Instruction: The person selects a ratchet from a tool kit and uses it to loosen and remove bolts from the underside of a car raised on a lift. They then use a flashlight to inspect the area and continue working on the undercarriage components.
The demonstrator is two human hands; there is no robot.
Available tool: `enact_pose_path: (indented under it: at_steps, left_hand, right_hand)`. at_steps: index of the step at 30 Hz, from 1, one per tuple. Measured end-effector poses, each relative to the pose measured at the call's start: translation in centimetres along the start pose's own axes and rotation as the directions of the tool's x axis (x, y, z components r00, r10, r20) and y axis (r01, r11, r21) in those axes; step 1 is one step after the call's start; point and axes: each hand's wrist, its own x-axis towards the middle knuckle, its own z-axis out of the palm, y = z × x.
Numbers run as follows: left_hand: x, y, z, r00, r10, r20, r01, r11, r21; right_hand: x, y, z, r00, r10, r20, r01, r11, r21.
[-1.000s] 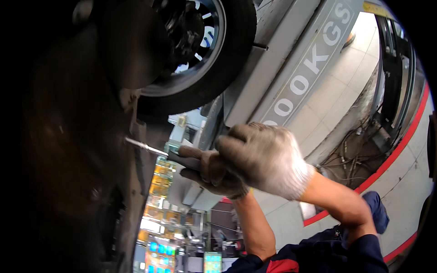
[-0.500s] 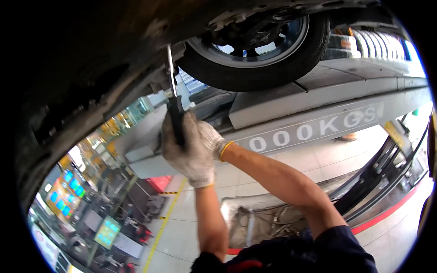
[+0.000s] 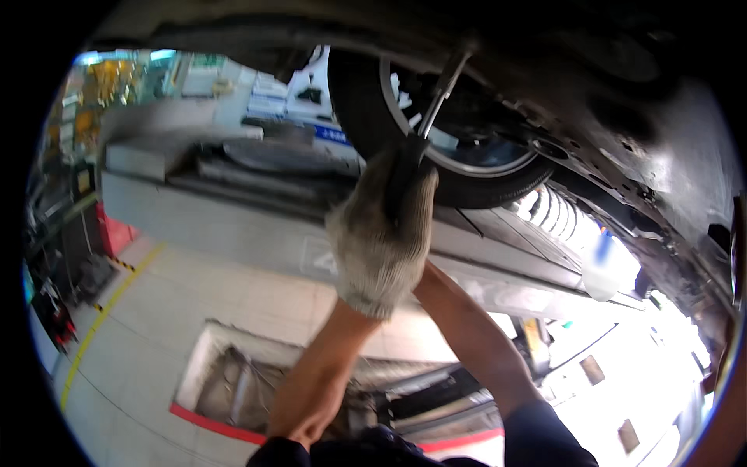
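1. Currently, left hand (image 3: 377,257) is gripping black-handled tool (image 3: 405,167).
2. Tool is slanting right toward car underbody (image 3: 654,132), wheel (image 3: 354,109) sitting on far side.
3. Right hand is hiding behind left; can't tell grip.

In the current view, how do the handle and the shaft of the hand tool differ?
Colour: the handle is dark, while the shaft is silvery metal.
Thickness: the handle is thicker than the slim shaft.
Contact: the handle sits in the gloved left hand, while the shaft is clear of it, extending up toward the vehicle's underside.
Shared: both belong to one tool and lean the same way, upper ends to the right.
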Motion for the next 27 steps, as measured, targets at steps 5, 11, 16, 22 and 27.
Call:
enact_pose_path:
  at_steps: [5,11,16,22,27]
  left_hand:
    - [2.1,-1.2,-3.5,0.534,-0.472,0.701,0.845,0.288,-0.450]
    - [0.2,-2.6,0.2,0.549,-0.153,0.822,0.734,-0.382,-0.562]
    - [-0.8,-1.1,-0.1,0.667,-0.373,0.645,0.745,0.298,-0.597]
    - [-0.5,0.6,1.0,1.000,-0.008,0.016,0.009,0.999,-0.043]
    - [0.6,-1.8,-1.0,0.742,-0.294,0.602,0.660,0.476,-0.581]
  right_hand:
    - [-2.5,-5.4,-3.1,0.987,0.025,0.158,0.094,0.705,-0.703]
    - [-0.7,-12.2,-6.1,0.957,0.130,0.259,0.230,0.203,-0.952]
    - [-0.5,-8.7,-7.6,0.913,0.039,0.406,0.374,0.315,-0.872]
    - [1.6,-4.4,-5.8,0.943,0.007,0.333,0.255,0.627,-0.736]
    - [-1.6,-11.0,-4.7,0.983,0.110,0.146,0.075,0.481,-0.873]
